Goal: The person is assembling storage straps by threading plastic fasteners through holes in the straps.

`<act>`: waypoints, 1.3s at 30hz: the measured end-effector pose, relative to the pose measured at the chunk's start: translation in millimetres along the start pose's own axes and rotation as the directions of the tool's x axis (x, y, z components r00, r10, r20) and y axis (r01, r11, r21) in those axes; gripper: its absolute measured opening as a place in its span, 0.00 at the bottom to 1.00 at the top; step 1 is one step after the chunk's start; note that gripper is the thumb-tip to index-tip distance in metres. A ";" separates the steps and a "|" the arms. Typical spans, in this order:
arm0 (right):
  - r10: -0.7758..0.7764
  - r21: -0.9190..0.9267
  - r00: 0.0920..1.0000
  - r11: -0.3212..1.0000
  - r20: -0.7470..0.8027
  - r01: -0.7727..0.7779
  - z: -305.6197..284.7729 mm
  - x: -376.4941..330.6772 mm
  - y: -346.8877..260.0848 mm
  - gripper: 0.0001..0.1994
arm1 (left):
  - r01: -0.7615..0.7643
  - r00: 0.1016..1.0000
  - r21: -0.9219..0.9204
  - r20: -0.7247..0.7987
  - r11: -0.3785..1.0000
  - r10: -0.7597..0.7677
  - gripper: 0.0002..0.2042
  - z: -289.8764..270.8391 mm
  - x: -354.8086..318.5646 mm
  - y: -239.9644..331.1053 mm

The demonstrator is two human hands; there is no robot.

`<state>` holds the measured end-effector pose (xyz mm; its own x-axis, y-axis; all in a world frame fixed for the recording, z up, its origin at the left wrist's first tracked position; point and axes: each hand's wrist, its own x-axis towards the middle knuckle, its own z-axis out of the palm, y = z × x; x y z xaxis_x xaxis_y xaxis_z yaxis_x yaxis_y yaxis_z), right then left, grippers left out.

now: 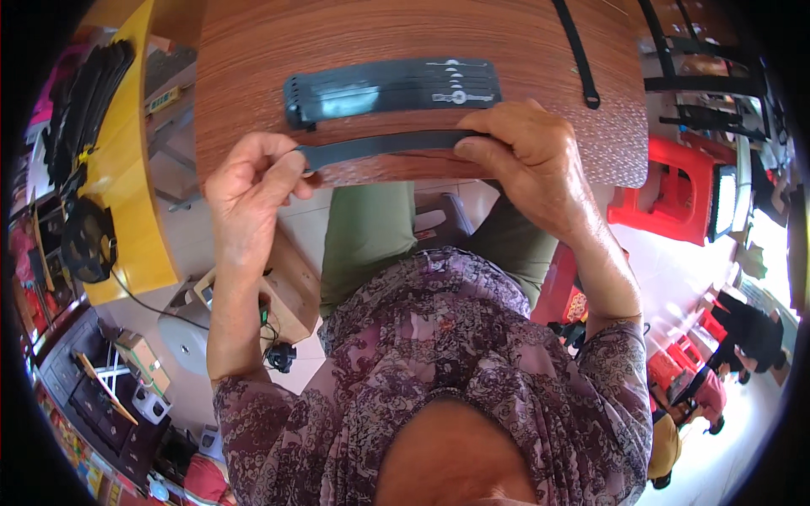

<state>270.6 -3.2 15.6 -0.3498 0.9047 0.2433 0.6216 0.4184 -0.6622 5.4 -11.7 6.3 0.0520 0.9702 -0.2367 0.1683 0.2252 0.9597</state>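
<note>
A thin black strap (pixel 384 146) lies along the near edge of a brown wooden table (pixel 405 34). My left hand (pixel 249 190) pinches its left end between thumb and fingers. My right hand (pixel 527 156) presses on and grips its right end. Just beyond the strap rests a stack of several flat black straps (pixel 392 88) with pale markings at their right ends. Both forearms come up from below, in patterned purple sleeves.
A single black strap (pixel 578 55) lies at the table's far right. A yellow table (pixel 135 169) with piled black straps (pixel 80 101) stands left. Red plastic stools (pixel 675 185) are at right, a small wooden stool (pixel 291 291) under my left arm. People stand at far right.
</note>
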 end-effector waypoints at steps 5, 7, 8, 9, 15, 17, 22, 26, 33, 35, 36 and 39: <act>0.286 0.172 0.958 0.945 -0.022 -0.278 -10.1 -10.0 10.5 0.06 | -0.006 1.000 -0.005 0.011 1.000 0.006 0.06 -0.6 8.3 -7.2; 0.365 0.251 0.931 0.903 -0.019 -0.349 -5.4 -9.2 11.8 0.06 | 0.005 1.000 0.010 -0.009 1.000 -0.005 0.05 5.8 11.0 -4.4; 0.369 0.271 0.929 0.897 -0.028 -0.348 -2.2 -8.2 13.5 0.06 | 0.015 0.999 0.031 -0.045 0.999 -0.014 0.04 8.0 12.1 -3.1; 0.373 0.292 0.927 0.891 -0.037 -0.347 -0.5 -7.7 15.0 0.06 | 0.018 0.999 0.027 -0.035 0.999 -0.018 0.04 6.3 13.9 -3.6; 0.578 0.470 0.805 0.677 0.137 -0.566 0.6 -2.4 17.6 0.05 | 0.115 0.993 0.022 0.007 0.993 -0.115 0.04 -5.1 12.7 0.8; 0.621 0.477 0.779 0.659 0.092 -0.582 0.2 -3.1 12.1 0.06 | 0.127 0.992 0.004 0.003 0.992 -0.127 0.04 -1.4 18.8 -0.3; 0.659 0.494 0.740 0.603 0.133 -0.626 -1.9 0.9 7.5 0.05 | 0.108 0.992 0.004 -0.064 0.994 -0.108 0.02 -0.4 20.3 1.9; 0.652 0.471 0.751 0.633 0.103 -0.614 2.8 0.6 13.6 0.06 | 0.104 0.989 0.088 -0.112 0.991 -0.094 0.03 -2.5 24.3 -1.7; 0.698 0.419 0.706 0.609 0.120 -0.673 2.5 7.1 10.3 0.06 | 0.145 0.978 0.095 -0.168 0.985 -0.127 0.02 1.3 31.7 0.7; 0.693 0.396 0.712 0.626 0.113 -0.672 2.3 7.9 10.8 0.06 | 0.149 0.977 0.132 -0.176 0.980 -0.125 0.02 3.4 32.4 6.1; 0.686 0.373 0.720 0.645 0.105 -0.668 2.2 8.2 11.0 0.06 | 0.151 0.976 0.169 -0.184 0.974 -0.119 0.02 3.8 32.8 7.0; 0.709 0.425 0.695 0.595 0.122 -0.682 2.2 9.4 12.2 0.06 | 0.158 0.973 0.144 -0.193 0.977 -0.129 0.02 3.6 33.7 5.2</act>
<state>273.4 10.2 8.2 0.1119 0.9151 -0.3873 0.3101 -0.4025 -0.8613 11.6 21.8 2.9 -0.1607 0.9319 -0.3252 0.3141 0.3606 0.8782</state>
